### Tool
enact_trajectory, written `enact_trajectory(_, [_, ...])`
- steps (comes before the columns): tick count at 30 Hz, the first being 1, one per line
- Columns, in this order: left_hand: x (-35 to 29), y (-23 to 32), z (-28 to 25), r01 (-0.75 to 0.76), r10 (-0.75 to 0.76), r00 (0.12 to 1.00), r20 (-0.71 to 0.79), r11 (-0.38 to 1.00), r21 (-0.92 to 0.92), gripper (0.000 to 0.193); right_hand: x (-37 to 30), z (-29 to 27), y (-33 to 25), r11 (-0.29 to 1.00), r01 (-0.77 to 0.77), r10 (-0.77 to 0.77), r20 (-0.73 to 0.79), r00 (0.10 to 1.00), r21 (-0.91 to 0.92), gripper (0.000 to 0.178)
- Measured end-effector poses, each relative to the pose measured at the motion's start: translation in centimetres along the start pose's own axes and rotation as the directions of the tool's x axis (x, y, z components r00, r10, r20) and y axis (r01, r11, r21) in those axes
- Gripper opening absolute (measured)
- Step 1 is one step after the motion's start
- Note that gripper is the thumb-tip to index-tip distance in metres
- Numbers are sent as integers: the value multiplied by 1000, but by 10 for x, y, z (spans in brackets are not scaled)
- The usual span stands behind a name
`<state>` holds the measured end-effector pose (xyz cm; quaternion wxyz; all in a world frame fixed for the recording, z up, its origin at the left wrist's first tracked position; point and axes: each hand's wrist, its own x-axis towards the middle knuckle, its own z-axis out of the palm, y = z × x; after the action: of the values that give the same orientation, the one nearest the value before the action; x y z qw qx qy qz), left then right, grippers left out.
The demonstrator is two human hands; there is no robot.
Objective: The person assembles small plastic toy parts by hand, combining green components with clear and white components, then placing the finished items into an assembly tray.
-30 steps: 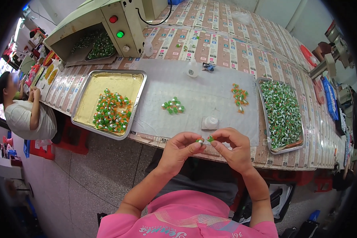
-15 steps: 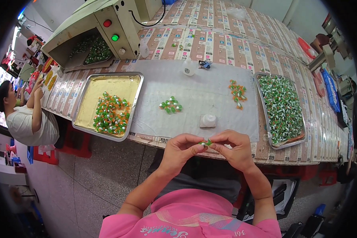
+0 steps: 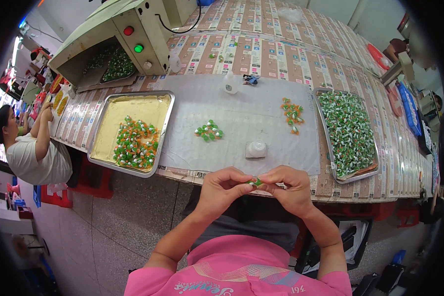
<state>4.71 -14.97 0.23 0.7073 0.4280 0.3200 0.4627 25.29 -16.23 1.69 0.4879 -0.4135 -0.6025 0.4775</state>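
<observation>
Small green-and-white plastic piece (image 3: 254, 182) sits pinched between the fingertips of both hands, held in the air just in front of the near edge of the table (image 3: 261, 59), above the person's lap. The left hand (image 3: 223, 186) is curled around its left end and the right hand (image 3: 287, 187) grips its right end, thumbs and forefingers meeting over it; both are closed on it.

On the grey mat beyond the hands lie a small white cap-like block (image 3: 256, 149), a little heap of green and white pieces (image 3: 209, 130) and a second small heap with orange in it (image 3: 292, 113). A steel tray lined in yellow (image 3: 133, 111) holds orange, green and white pieces on the left; another steel tray (image 3: 325, 143) full of green and white ones stands on the right.

The risk, as I judge it, is a slip: the piece is tiny, held only by fingertips and clear of the table, so a loosened pinch would likely drop it to the lap or floor.
</observation>
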Motion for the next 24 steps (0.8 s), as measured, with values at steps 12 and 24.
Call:
enact_trajectory(12, [-19,74,-134,-151,653,605,-456,656,739,20,55,-89,35,625,78,-304,-151,941,-777,23])
enact_trajectory(24, [-25,78,-150,288,890,444,-106,-30,957,30,59,-63,38,731,-72,-127,-239,963,-678,25])
